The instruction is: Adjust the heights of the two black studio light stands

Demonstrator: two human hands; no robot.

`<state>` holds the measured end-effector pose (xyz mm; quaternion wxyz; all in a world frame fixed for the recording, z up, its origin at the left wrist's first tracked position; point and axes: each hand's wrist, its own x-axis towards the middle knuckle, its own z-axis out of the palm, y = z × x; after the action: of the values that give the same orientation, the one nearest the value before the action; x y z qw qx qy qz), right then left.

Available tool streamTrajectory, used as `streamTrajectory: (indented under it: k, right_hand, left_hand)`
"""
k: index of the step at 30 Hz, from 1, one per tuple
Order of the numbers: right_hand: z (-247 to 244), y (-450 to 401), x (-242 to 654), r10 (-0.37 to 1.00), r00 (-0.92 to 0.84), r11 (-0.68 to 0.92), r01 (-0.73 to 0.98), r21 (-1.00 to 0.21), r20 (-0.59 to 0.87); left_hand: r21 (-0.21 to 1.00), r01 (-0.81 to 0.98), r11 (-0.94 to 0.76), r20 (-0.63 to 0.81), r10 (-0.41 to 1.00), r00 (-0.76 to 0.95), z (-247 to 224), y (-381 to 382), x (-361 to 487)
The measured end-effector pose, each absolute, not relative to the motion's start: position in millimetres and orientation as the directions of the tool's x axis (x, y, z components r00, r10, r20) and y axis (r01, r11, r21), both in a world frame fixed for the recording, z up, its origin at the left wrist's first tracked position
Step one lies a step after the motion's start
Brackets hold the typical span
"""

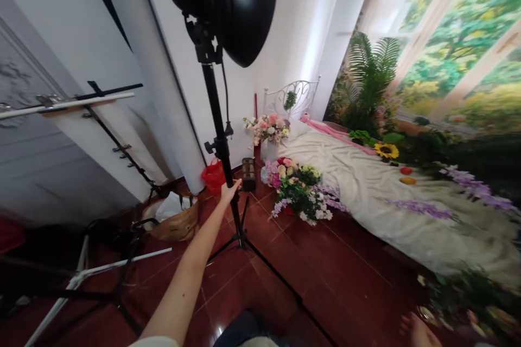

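Observation:
My left hand [230, 193] is wrapped round the black pole of a light stand [218, 114]. The arm reaches up to it from the bottom of the view. A large black studio lamp [248, 16] with a bowl-shaped reflector tops the pole, its cable looped and a plug hanging beside the pole. The stand's tripod legs [277, 274] are spread on the floor. At the bottom right edge, my right hand [419, 332] shows blurred and cut off, close to greenery and pale flowers [468, 303]. Its fingers are too smeared to read.
A cloth-covered bed [350, 168] with flowers and a sunflower [386, 150] runs along the right. Bouquets [295, 184] and a small chest [248, 173] stand on the red tiles. Left are a red bag [213, 173], a woven bag [177, 223] and a white-legged stand [122, 264].

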<state>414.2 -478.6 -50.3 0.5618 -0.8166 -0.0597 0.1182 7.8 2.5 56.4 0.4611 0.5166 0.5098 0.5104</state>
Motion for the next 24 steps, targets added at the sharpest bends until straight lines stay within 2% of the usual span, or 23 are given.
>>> streamTrajectory:
  k: [2,3,5,7,10,12,15,19,24]
  right_hand:
    - [-60.2,-408.9,396.0,0.377,0.893,-0.374,-0.097,-0.922,-0.247]
    - [-60.4,-375.4,383.5,0.488,0.836,-0.375,-0.058,-0.925,-0.25]
    - [-52.2,-312.0,353.6,0.694,0.705,-0.328,0.129,-0.936,-0.146]
    - [-35.7,-252.1,319.9,0.876,0.476,-0.26,0.336,-0.905,-0.075]
    - [-4.8,-165.3,268.3,0.992,0.128,-0.074,0.479,-0.874,-0.014]
    - [16.2,-110.3,235.2,0.998,-0.062,0.053,0.531,-0.846,0.024]
    - [46.3,-38.0,191.3,0.964,-0.264,0.176,0.679,-0.713,-0.012]
    - [78.3,33.4,150.4,0.802,-0.481,0.314,0.844,-0.435,-0.354]
    - [94.5,86.1,121.5,0.594,-0.489,0.344,0.872,-0.348,-0.639]
  left_hand:
    - [0.998,0.063,-0.011,0.015,0.998,-0.064,53.6,1.1,7.5]
    - [0.998,0.069,-0.005,0.01,0.997,-0.074,51.9,1.0,6.5]
    - [0.997,0.08,-0.013,0.021,0.996,-0.092,48.7,2.1,4.2]
    - [0.996,0.084,-0.011,0.021,0.993,-0.115,45.9,3.9,2.8]
    - [0.996,0.083,0.016,-0.002,0.985,-0.174,42.8,5.8,3.5]
    - [0.996,0.084,0.005,0.014,0.976,-0.217,41.2,6.4,5.4]
    - [0.997,0.072,-0.006,0.025,0.964,-0.265,38.5,8.1,8.0]
    - [0.998,0.042,0.048,-0.034,0.959,-0.28,32.0,13.3,8.9]
    - [0.994,0.092,0.051,-0.024,0.961,-0.276,23.1,20.3,7.1]
